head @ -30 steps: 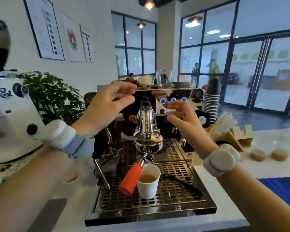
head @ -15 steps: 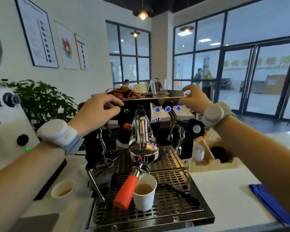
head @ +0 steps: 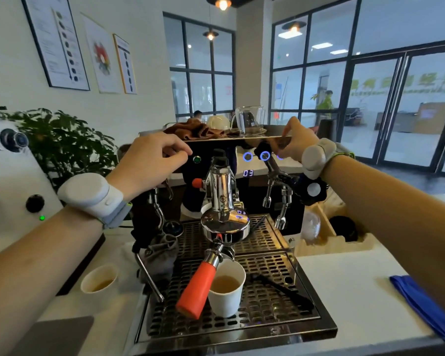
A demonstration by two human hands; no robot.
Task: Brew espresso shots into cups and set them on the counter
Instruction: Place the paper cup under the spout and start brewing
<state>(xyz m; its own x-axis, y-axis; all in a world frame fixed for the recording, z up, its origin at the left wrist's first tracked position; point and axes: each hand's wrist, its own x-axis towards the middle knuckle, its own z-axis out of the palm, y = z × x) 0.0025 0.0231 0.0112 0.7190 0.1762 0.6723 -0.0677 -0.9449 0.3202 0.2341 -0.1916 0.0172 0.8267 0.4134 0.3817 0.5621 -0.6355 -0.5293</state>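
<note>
A white paper cup holding light brown espresso stands on the drip tray under the portafilter with the orange handle, which is locked into the chrome group head. A second white cup with a little coffee sits on the counter left of the espresso machine. My left hand rests on the machine's top left front edge, fingers curled. My right hand pinches the top right edge, beside the blue-lit buttons. The display reads 03.
A white grinder stands at the left, a plant behind it. On top of the machine lie a brown cloth, a white cup and a glass jug. Steam wands hang right. A blue cloth lies on the right counter.
Both hands went up from in front of the machine to its top edge, the right hand moving out to the right corner. The view has tilted slightly up.
</note>
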